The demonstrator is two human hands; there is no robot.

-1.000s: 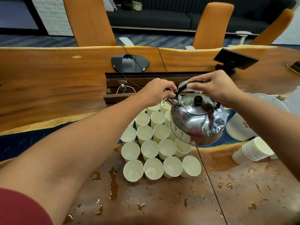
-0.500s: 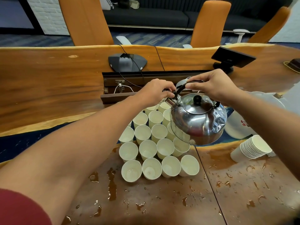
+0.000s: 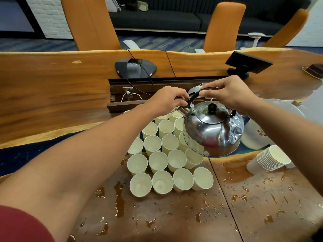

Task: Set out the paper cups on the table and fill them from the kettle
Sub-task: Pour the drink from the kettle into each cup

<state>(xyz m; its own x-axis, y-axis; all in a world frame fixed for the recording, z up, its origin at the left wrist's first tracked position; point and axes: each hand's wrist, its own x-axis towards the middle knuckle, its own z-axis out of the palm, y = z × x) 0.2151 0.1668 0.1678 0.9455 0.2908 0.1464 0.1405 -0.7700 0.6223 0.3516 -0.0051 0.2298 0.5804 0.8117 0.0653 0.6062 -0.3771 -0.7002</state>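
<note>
Orange high-backed chairs (image 3: 224, 25) and a dark sofa (image 3: 157, 18) stand beyond a long live-edge wooden table (image 3: 43, 95), whose near part is dark, wet and dotted with spilled puddles (image 3: 119, 198).

From the head camera, a tight cluster of white paper cups (image 3: 162, 158) stands upright in rows at the middle of the table, rims touching. The setting-out looks largely done — though a nested stack of spare white cups (image 3: 269, 160) lies on its side at the right, just beside a white plastic container (image 3: 257, 135). Water glints in the near-row cups, so I judge those filled. How full the farther rows are is hard to tell, and the pour seems to be working at the far end of the cluster. A grey conference speaker (image 3: 135, 68) and a small black angled display (image 3: 248, 64) sit on the far side, well apart from the cups.

A shiny steel kettle with a black knob lid (image 3: 213, 128) hangs above the far right of the cluster, tilted toward its spout at the left. The right hand (image 3: 230, 94) is closed over the top of the black arched handle (image 3: 194, 96), wrist bent down, carrying the weight. The left hand (image 3: 167, 100) reaches across from the near left, arm extended — its fingers are pinched on something small at the spout end, probably the spout cap, though the hand hides the spout itself. No stream is visible.
</note>
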